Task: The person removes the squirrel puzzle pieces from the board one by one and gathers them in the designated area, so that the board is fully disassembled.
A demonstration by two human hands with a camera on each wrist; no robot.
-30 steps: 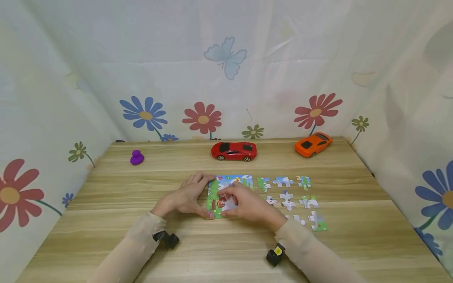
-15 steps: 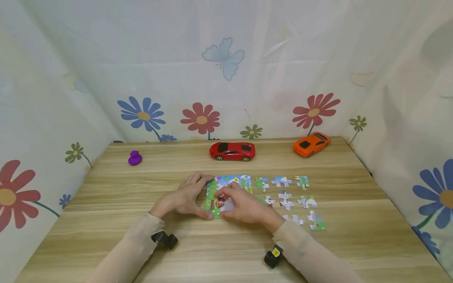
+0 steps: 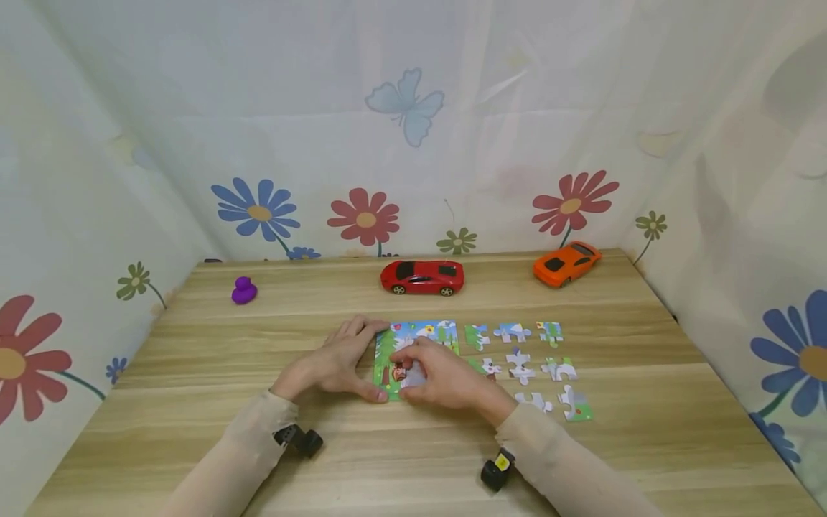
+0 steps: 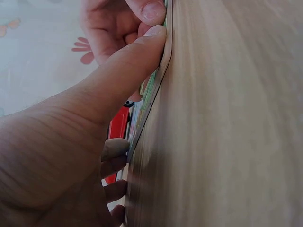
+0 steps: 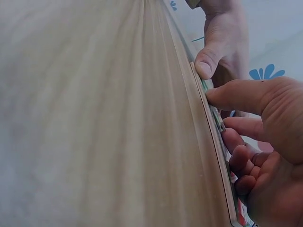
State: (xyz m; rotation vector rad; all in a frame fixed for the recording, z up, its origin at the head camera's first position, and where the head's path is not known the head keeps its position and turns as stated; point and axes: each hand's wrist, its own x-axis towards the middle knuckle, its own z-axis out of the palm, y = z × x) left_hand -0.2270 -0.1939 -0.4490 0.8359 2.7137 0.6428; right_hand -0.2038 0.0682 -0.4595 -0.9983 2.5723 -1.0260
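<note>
A jigsaw puzzle board (image 3: 383, 353) with a bright picture of trees and sky lies on the table before me. My left hand (image 3: 332, 365) rests along its left side, thumb at the near corner and fingertips at the far one, as the left wrist view also shows of the thumb (image 4: 137, 49). Over the board's lower middle, my right hand (image 3: 449, 373) has thumb and index finger set about a puzzle piece (image 5: 221, 126), whose edge stands slightly raised in the right wrist view. The curled fingers and palm cover the board's right part.
Right of the board lie several loose puzzle pieces (image 3: 520, 365) in rough rows, some partly behind the right wrist. Farther back stand a purple rubber duck (image 3: 244, 291), a red toy car (image 3: 423, 278) and an orange toy car (image 3: 567, 265). A flowered curtain (image 3: 284, 143) surrounds the table.
The head view has shifted slightly, so everything sits a little farther left. Both hands keep their places on the board, with the right fingers moving only very slightly.
</note>
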